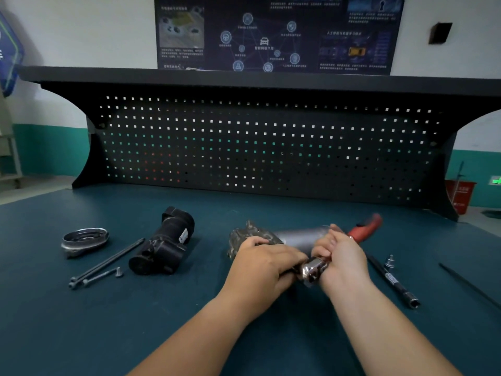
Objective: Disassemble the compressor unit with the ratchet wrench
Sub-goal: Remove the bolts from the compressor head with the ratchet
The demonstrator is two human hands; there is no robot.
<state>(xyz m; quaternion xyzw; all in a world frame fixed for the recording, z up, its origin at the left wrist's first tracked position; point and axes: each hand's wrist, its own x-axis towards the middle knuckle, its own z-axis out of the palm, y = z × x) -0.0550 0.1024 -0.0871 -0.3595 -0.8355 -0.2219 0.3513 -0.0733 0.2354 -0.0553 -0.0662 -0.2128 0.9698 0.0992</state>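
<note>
Cover (84, 238), motor (162, 245) and bolts (108, 261) lie off. My left hand (260, 264) grips the compressor (294, 236), my right hand (343, 256) the wrench (311, 270); likely more to undo.

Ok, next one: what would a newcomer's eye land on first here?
Both hands meet at the centre of the bench: the left hand grips the grey compressor unit, and the right hand grips the red-handled ratchet wrench. To the left lie a black housing, a round metal cover and long bolts.
</note>
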